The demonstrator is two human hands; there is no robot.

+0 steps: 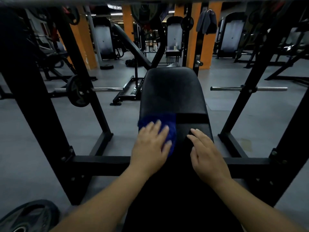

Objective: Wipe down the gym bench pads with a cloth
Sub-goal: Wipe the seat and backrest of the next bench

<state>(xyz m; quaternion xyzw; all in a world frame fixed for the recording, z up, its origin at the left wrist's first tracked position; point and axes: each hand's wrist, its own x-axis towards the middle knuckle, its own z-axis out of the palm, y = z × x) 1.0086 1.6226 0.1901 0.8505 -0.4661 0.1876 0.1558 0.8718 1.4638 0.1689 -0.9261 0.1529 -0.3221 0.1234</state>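
A black padded gym bench runs away from me down the middle: a far seat pad [172,91] and a near back pad [197,129], with a gap between them. A blue cloth [156,121] lies on the left side of the bench, across that gap. My left hand [150,146] presses flat on the cloth with fingers spread. My right hand [205,151] rests on the right side of the near pad, fingers relaxed and holding nothing.
Black rack uprights stand at left [50,114] and right [250,101], joined by a crossbar [100,162] under my arms. A weight plate [77,91] hangs on the left peg, another plate [28,216] lies at bottom left. Gym machines and orange pillars fill the background.
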